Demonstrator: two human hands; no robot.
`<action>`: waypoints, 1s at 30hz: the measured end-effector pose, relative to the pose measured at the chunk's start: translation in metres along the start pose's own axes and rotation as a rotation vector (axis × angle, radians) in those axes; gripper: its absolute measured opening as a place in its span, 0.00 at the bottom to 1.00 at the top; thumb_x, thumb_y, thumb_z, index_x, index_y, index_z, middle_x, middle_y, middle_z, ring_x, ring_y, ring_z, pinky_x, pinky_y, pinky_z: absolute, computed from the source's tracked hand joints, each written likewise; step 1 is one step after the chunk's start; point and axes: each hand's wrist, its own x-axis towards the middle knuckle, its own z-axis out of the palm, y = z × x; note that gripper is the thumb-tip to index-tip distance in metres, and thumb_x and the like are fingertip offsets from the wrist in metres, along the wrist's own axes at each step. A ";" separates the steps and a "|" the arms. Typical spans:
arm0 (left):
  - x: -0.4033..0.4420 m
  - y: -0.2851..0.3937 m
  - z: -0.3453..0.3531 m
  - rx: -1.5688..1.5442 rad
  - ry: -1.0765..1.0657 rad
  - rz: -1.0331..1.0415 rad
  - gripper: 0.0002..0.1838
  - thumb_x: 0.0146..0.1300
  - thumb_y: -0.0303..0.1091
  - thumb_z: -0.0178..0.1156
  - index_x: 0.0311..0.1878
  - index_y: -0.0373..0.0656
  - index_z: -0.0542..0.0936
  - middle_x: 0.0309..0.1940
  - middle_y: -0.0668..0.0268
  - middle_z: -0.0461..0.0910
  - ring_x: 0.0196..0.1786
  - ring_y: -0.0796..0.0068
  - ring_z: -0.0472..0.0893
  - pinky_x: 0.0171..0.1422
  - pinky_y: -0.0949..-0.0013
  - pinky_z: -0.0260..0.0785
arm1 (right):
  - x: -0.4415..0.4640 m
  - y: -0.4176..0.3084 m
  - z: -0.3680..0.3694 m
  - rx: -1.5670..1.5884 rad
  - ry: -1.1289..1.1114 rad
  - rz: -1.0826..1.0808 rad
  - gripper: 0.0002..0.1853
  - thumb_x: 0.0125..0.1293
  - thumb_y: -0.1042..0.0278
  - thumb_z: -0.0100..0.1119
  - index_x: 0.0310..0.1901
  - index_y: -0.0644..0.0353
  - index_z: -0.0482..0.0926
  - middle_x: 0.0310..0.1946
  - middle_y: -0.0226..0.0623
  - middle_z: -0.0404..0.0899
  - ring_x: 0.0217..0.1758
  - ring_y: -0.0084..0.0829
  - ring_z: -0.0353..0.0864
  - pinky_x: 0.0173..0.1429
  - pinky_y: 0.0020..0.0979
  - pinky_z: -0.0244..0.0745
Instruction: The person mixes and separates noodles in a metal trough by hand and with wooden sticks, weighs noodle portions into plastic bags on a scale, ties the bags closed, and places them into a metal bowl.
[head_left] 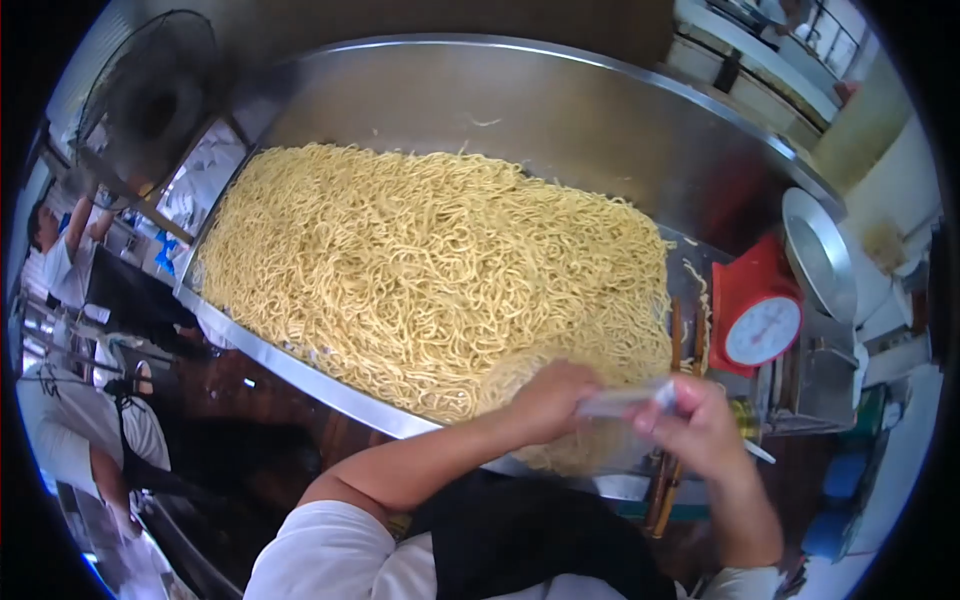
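Note:
A large heap of yellow noodles (430, 260) fills much of a long metal tray (300, 375) in front of me. At the tray's near right end, a whitish see-through plastic bag (622, 400) is stretched between my hands, blurred by motion. My right hand (695, 425) pinches its right end between thumb and fingers. The left hand (552, 402) is closed at the other end, its back towards me and its fingertips mostly hidden. Below the hands, loose noodles and the bag's lower part blur together, so I cannot tell whether any noodles are inside.
A red dial scale (745, 315) with a round metal pan (818, 255) stands on the right. Wooden sticks (672, 440) lie by the tray's right end. A large fan (150, 105) is at the far left. Two other people (75, 270) are at the left.

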 end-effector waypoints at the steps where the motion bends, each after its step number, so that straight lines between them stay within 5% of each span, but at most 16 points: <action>1: -0.012 -0.006 0.008 -0.054 0.060 -0.011 0.20 0.55 0.38 0.63 0.50 0.43 0.76 0.42 0.56 0.78 0.47 0.48 0.76 0.52 0.51 0.68 | 0.000 0.008 0.005 0.000 -0.027 0.001 0.07 0.59 0.72 0.66 0.35 0.61 0.77 0.29 0.29 0.77 0.33 0.22 0.78 0.40 0.25 0.73; 3: -0.023 -0.010 0.017 -0.110 0.126 -0.051 0.13 0.58 0.36 0.60 0.45 0.43 0.78 0.38 0.55 0.78 0.44 0.47 0.76 0.49 0.50 0.68 | -0.007 0.027 0.006 -0.210 0.340 -0.300 0.09 0.56 0.69 0.69 0.32 0.61 0.78 0.28 0.27 0.76 0.33 0.19 0.75 0.39 0.24 0.71; 6: -0.016 -0.002 0.014 -0.134 0.136 -0.257 0.10 0.59 0.35 0.56 0.41 0.42 0.78 0.32 0.52 0.78 0.40 0.47 0.77 0.46 0.49 0.69 | -0.018 0.068 -0.026 0.034 0.525 -0.312 0.32 0.51 0.57 0.75 0.54 0.63 0.73 0.42 0.34 0.78 0.45 0.23 0.75 0.48 0.25 0.70; 7: -0.017 -0.001 0.015 -0.186 0.186 -0.242 0.10 0.59 0.36 0.56 0.40 0.42 0.77 0.31 0.52 0.78 0.38 0.46 0.78 0.45 0.49 0.69 | -0.031 0.086 -0.037 -0.094 0.420 -0.201 0.50 0.46 0.49 0.77 0.67 0.62 0.61 0.56 0.41 0.74 0.58 0.33 0.73 0.59 0.33 0.67; 9: -0.019 0.005 0.015 -0.237 0.240 -0.231 0.10 0.59 0.37 0.56 0.39 0.42 0.76 0.30 0.51 0.77 0.37 0.46 0.78 0.44 0.49 0.69 | -0.037 0.117 -0.012 -0.338 0.198 -0.153 0.63 0.38 0.40 0.77 0.72 0.61 0.53 0.67 0.48 0.64 0.74 0.44 0.58 0.71 0.45 0.57; 11: -0.019 0.018 0.014 -0.242 0.191 -0.102 0.10 0.59 0.37 0.56 0.39 0.42 0.77 0.31 0.51 0.78 0.36 0.46 0.78 0.43 0.50 0.69 | -0.029 0.142 0.022 -0.612 0.128 -0.115 0.56 0.39 0.48 0.77 0.70 0.61 0.59 0.65 0.48 0.67 0.72 0.42 0.60 0.73 0.48 0.54; 14: -0.014 0.020 0.024 -0.210 0.040 0.009 0.10 0.58 0.37 0.59 0.40 0.43 0.77 0.33 0.53 0.79 0.38 0.46 0.78 0.43 0.50 0.69 | 0.029 0.196 0.057 -0.835 0.243 -0.368 0.42 0.46 0.56 0.72 0.64 0.61 0.68 0.62 0.46 0.70 0.70 0.43 0.64 0.73 0.48 0.53; 16: -0.022 0.007 0.002 -0.225 0.198 0.133 0.16 0.53 0.40 0.65 0.43 0.44 0.78 0.37 0.58 0.80 0.46 0.48 0.79 0.53 0.50 0.69 | 0.051 0.221 0.064 -0.869 0.366 -0.442 0.25 0.57 0.58 0.63 0.55 0.60 0.74 0.54 0.43 0.74 0.64 0.45 0.68 0.72 0.49 0.55; 17: -0.026 0.006 -0.012 -0.066 0.307 0.028 0.19 0.49 0.42 0.68 0.43 0.45 0.79 0.38 0.61 0.81 0.50 0.50 0.78 0.60 0.47 0.64 | 0.049 0.216 0.070 -0.873 0.378 -0.424 0.25 0.57 0.58 0.63 0.55 0.60 0.74 0.54 0.43 0.74 0.64 0.45 0.68 0.72 0.49 0.55; 18: -0.030 0.007 -0.023 0.095 0.413 -0.079 0.22 0.46 0.44 0.71 0.44 0.46 0.79 0.40 0.63 0.81 0.55 0.51 0.77 0.66 0.45 0.60 | 0.049 0.210 0.080 -0.493 0.463 -0.338 0.22 0.59 0.57 0.59 0.53 0.59 0.74 0.51 0.42 0.75 0.60 0.45 0.70 0.68 0.49 0.59; 19: -0.035 0.002 -0.024 0.083 0.399 -0.068 0.22 0.46 0.44 0.71 0.44 0.46 0.79 0.40 0.63 0.81 0.55 0.51 0.77 0.66 0.45 0.60 | 0.049 0.208 0.084 -0.109 0.539 -0.252 0.20 0.62 0.55 0.55 0.52 0.59 0.74 0.48 0.41 0.75 0.57 0.44 0.73 0.65 0.49 0.63; 20: -0.042 -0.005 -0.019 0.043 0.310 -0.093 0.22 0.43 0.43 0.72 0.43 0.47 0.80 0.41 0.63 0.81 0.57 0.53 0.76 0.69 0.44 0.56 | 0.049 0.213 0.081 -0.110 0.552 -0.238 0.20 0.62 0.55 0.55 0.52 0.59 0.74 0.48 0.41 0.75 0.57 0.44 0.73 0.65 0.49 0.63; 22: -0.044 -0.015 0.000 0.001 0.223 -0.115 0.22 0.41 0.43 0.72 0.42 0.48 0.81 0.41 0.64 0.82 0.59 0.55 0.76 0.72 0.43 0.52 | 0.061 0.233 0.077 -1.124 0.343 -0.213 0.18 0.62 0.55 0.55 0.48 0.58 0.76 0.42 0.42 0.76 0.48 0.43 0.77 0.55 0.48 0.70; 23: -0.043 -0.018 0.014 0.014 0.207 -0.133 0.20 0.41 0.41 0.72 0.41 0.48 0.82 0.42 0.64 0.82 0.59 0.57 0.76 0.71 0.44 0.53 | 0.069 0.245 0.083 -1.196 0.491 -0.415 0.16 0.61 0.56 0.57 0.46 0.56 0.77 0.39 0.41 0.77 0.42 0.44 0.79 0.48 0.49 0.72; 27: -0.038 -0.027 0.028 0.050 0.211 -0.181 0.15 0.43 0.35 0.69 0.37 0.48 0.82 0.36 0.63 0.82 0.53 0.58 0.79 0.64 0.51 0.64 | 0.078 0.230 0.082 -1.019 0.417 -0.410 0.14 0.60 0.57 0.58 0.43 0.55 0.79 0.33 0.39 0.77 0.39 0.45 0.79 0.47 0.49 0.72; 30: -0.034 -0.026 0.029 0.092 0.184 -0.255 0.13 0.47 0.33 0.65 0.39 0.46 0.82 0.34 0.61 0.82 0.50 0.56 0.80 0.60 0.54 0.68 | 0.090 0.243 0.091 -1.146 0.606 -0.493 0.12 0.59 0.58 0.59 0.41 0.54 0.80 0.32 0.39 0.78 0.39 0.47 0.79 0.47 0.47 0.73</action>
